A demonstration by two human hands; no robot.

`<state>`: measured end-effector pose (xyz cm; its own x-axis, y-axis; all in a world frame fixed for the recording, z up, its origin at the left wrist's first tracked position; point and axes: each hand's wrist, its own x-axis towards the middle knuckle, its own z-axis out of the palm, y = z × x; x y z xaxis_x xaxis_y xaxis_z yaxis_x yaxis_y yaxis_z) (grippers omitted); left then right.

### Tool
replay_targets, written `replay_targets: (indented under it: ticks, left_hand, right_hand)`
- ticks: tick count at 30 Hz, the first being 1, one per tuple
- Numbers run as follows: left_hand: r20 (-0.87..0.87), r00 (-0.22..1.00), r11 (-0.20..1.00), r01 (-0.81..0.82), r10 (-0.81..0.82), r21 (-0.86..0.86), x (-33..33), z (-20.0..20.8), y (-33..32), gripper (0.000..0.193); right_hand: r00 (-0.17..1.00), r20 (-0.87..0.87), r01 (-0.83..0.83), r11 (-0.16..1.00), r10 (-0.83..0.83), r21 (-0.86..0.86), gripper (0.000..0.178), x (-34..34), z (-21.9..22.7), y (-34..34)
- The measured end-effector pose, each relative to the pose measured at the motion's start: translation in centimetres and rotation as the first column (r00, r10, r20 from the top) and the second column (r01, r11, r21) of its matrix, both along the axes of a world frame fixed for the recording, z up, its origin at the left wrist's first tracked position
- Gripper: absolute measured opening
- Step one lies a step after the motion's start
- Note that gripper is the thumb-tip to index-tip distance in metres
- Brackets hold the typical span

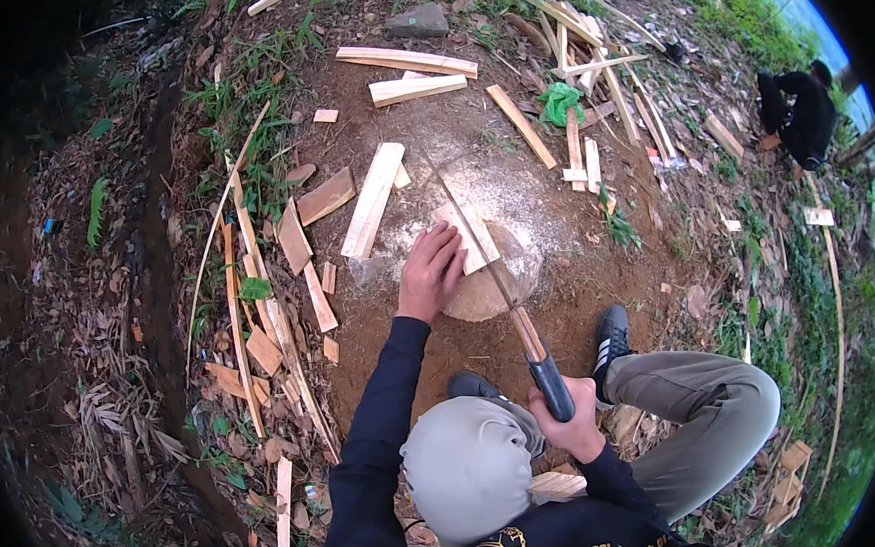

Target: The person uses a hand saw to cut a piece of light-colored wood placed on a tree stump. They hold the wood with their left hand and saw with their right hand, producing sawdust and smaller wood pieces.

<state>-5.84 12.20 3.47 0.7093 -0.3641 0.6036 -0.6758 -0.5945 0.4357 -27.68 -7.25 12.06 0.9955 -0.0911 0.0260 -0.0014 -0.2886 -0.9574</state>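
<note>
My left hand [431, 272] presses its closed fingers on a short pale wood block [478, 243]. The block rests on a round tree stump [479, 299] dusted with pale wood powder. In my right hand [570, 421] is the black handle of a long-bladed cutting tool [527, 335], with a wooden section ahead of the grip. Its thin blade slants up and left across the block, beside my left fingers. Seen nearly edge-on, it does not show whether it is a machete or a saw. A longer pale board [374, 199] lies just left of the block.
Brown offcuts [326, 196] and long strips [235, 316] lie to the left. More boards [408, 62] are at the far side, near a grey stone [416, 21]. A green plastic bag [559, 104] sits by a wood pile at the far right. Another person [803, 111] is beyond.
</note>
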Motion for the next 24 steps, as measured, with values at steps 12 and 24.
replay_targets:
  ticks: [12,24]
  left_hand:
    - [0.0,1.0,1.0,0.009,-0.009,-0.003,-0.2,-1.5,0.5,0.031]
    - [0.013,1.0,0.999,-0.001,0.0,0.048,0.0,-2.7,0.7,0.029]
  right_hand:
    - [0.993,-0.11,-0.052,0.988,0.037,-0.142,0.031,1.5,5.3,2.4]
    - [0.992,-0.115,0.034,0.98,-0.057,-0.194,0.023,3.1,8.0,3.4]
